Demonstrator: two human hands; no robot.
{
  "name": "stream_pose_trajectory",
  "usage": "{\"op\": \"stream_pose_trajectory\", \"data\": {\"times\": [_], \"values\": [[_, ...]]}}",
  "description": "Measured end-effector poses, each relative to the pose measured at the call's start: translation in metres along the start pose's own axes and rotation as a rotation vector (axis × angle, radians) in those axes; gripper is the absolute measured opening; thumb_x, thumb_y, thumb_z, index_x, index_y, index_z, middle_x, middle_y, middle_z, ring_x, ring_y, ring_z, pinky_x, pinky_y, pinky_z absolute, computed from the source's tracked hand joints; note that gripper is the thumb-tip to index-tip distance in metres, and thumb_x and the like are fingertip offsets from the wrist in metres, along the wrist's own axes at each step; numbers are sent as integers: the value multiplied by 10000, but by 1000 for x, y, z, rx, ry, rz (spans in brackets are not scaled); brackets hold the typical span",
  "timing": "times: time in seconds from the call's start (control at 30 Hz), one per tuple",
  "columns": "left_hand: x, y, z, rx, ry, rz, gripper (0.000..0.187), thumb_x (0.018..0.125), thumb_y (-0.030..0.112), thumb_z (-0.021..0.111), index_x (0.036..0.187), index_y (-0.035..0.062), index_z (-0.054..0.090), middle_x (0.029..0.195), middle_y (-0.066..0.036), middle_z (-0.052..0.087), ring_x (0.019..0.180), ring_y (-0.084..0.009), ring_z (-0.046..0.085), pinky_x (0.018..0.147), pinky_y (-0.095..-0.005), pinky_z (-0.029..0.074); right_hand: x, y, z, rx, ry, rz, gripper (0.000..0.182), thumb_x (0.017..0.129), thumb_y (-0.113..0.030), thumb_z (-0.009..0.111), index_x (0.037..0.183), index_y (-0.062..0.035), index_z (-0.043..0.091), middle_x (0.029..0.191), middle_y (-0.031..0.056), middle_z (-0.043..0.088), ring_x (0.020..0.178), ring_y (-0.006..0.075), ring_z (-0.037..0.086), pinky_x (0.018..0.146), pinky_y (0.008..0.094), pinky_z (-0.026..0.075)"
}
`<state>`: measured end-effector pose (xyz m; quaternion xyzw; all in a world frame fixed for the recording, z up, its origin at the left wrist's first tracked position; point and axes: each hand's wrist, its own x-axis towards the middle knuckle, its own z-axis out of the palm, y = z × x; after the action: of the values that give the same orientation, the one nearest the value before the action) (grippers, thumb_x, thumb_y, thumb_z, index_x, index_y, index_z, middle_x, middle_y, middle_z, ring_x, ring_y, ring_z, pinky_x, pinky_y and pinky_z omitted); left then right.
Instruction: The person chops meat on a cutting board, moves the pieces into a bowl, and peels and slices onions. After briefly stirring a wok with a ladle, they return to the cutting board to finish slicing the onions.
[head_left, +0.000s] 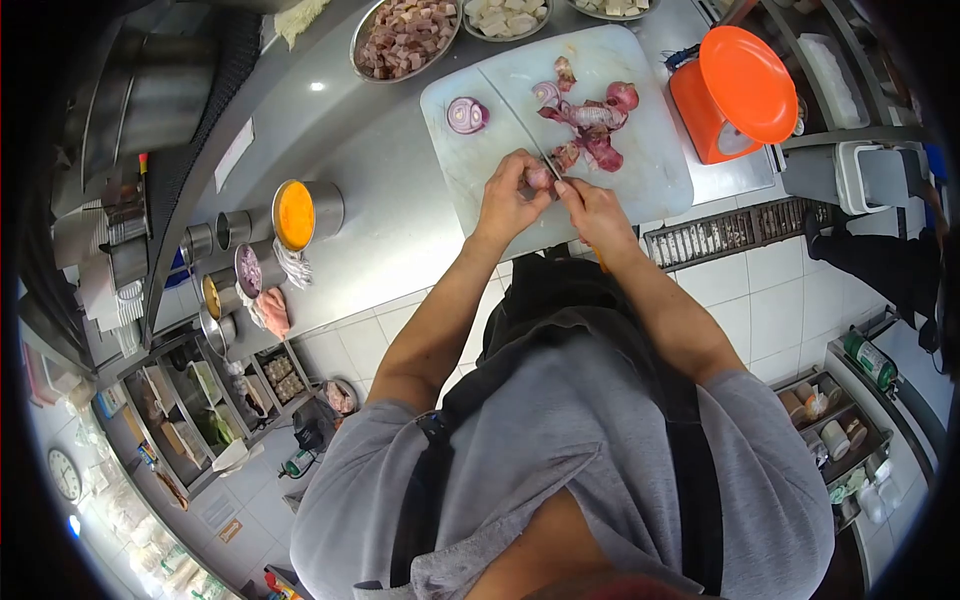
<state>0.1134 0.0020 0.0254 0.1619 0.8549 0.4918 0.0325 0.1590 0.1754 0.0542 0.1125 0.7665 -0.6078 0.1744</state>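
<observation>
My left hand (508, 203) has its fingers closed around a small red onion (538, 178) at the near edge of the white cutting board (455, 180). My right hand (600, 215) grips a long knife (518, 120). Its thin blade points away across the board, and its near part lies against the onion. Reddish onion skins and trimmings (600, 150) are heaped on the right side of the board, with a whole-looking red onion (622, 96) beside them. A cut red onion (467, 115) rests at the far left, its rings showing.
An orange kitchen scale (740, 95) stands right of the board. Behind are a bowl of diced pink meat (408, 35) and a bowl of white cubes (505, 15). Metal pots, one with orange contents (296, 215), stand left. Another person's leg (870, 260) shows at right.
</observation>
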Motion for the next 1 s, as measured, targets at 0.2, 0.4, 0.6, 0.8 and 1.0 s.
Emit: {"op": "stream_pose_trajectory", "data": {"times": [0.2,0.4,0.6,0.8,1.0], "values": [[-10,-4,-7,-56,31,-54,434,725,-11,744,1081,54,505,1013,-87,646,875,-204,678,738,-328,575,25,14,14,183,-100,106,397,896,-330,671,1001,48,607,579,80,558,410,171,538,385,337,416],[-4,4,-18,-38,-42,-446,383,816,125,741,1111,60,505,979,-90,664,854,-195,671,693,-337,554,10,7,9,449,-103,192,201,867,-212,692,867,-49,575,577,6,501,393,109,460,362,274,366],[11,9,-13,-861,96,-787,344,877,118,689,1169,48,522,1003,-115,661,888,-202,647,745,-297,504,3,-12,2,614,-134,176,185,865,-211,687,882,-57,585,605,3,513,402,100,460,380,258,374],[19,25,-16,-978,96,-657,304,935,140,606,1196,-11,563,1032,-99,669,940,-175,627,743,-295,477,-8,-28,-11,571,-156,141,230,860,-213,679,945,-27,574,573,18,516,383,125,484,359,280,389],[21,29,-30,-1245,-23,-737,307,956,206,573,1166,-16,609,1061,-144,672,888,-233,646,732,-296,499,-2,-13,-31,470,-22,160,238,860,-236,705,890,-63,544,606,13,513,408,110,478,379,263,373]]}}
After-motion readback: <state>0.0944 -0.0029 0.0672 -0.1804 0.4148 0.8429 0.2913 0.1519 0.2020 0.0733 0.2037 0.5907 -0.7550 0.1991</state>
